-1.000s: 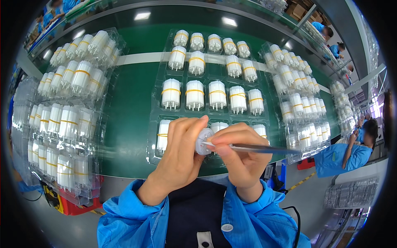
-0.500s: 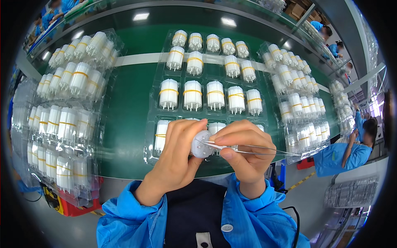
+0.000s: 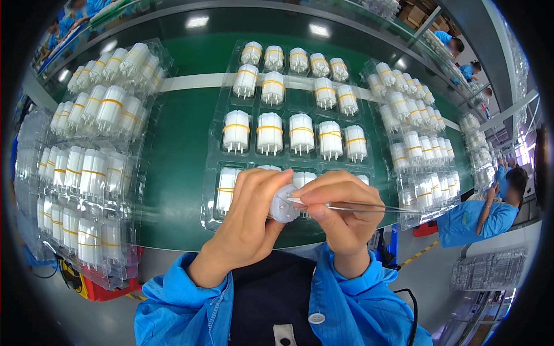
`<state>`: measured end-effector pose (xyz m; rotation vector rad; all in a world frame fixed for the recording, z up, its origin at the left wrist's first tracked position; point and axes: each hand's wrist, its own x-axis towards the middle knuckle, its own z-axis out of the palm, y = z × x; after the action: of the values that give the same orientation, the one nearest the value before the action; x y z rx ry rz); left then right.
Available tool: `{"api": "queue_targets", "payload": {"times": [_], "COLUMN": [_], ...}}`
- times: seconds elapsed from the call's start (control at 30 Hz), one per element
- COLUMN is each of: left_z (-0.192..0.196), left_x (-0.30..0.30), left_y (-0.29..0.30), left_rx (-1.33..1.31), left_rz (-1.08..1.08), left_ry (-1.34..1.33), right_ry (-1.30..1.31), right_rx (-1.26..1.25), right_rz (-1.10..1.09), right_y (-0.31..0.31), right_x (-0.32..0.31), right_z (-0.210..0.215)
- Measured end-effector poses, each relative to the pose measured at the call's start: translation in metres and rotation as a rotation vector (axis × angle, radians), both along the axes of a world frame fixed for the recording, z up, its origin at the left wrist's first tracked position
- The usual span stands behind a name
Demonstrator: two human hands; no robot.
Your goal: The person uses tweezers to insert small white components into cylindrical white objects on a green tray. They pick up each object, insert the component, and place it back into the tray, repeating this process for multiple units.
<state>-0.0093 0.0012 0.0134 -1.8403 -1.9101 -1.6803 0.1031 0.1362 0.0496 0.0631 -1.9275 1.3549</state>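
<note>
My left hand (image 3: 247, 218) is closed around a white cylindrical part (image 3: 283, 209), its round end face turned toward my right hand. Small holes or pins show on that face; I cannot tell which. Pinched in my right hand (image 3: 345, 210) is a pair of thin metal tweezers (image 3: 372, 208), whose long arms stick out to the right past my fingers. A slim white piece (image 3: 294, 200) shows at my right fingertips, against the end face. Whether it is the tweezers' tip or a separate piece is unclear.
Behind my hands a clear plastic tray (image 3: 214, 138) holds rows of white cylinders (image 3: 301, 133) with yellow bands and pins, on a green table (image 3: 173, 190). Stacked loaded trays stand left (image 3: 92, 173) and right (image 3: 424, 150). A co-worker in blue (image 3: 479, 216) is at the right.
The white part has shifted slightly to the right and turned a little. My right fingertips have come closer to its end face, and the tweezers' arms look closer together.
</note>
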Motion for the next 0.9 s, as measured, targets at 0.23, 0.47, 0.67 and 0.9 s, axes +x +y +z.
{"api": "queue_targets", "payload": {"times": [0.23, 0.47, 0.67, 0.9], "left_z": [0.000, -0.001, 0.000, -0.011], "left_x": [0.000, 0.002, 0.001, 0.007], "left_y": [0.000, 0.000, 0.001, 0.004], "left_rx": [0.015, 0.001, 0.007, 0.182], "left_rz": [0.003, 0.023, 0.067, 0.095], "left_ry": [0.013, 0.023, 0.023, -0.097], "right_ry": [-0.020, -0.031, -0.128, 0.055], "right_rx": [-0.129, 0.089, 0.242, -0.293], "right_rz": [-0.016, -0.064, -0.056, 0.027], "right_y": [-0.004, -0.001, -0.002, -0.018], "right_x": [-0.001, -0.002, -0.003, 0.007], "right_z": [-0.003, 0.002, 0.020, 0.004]}}
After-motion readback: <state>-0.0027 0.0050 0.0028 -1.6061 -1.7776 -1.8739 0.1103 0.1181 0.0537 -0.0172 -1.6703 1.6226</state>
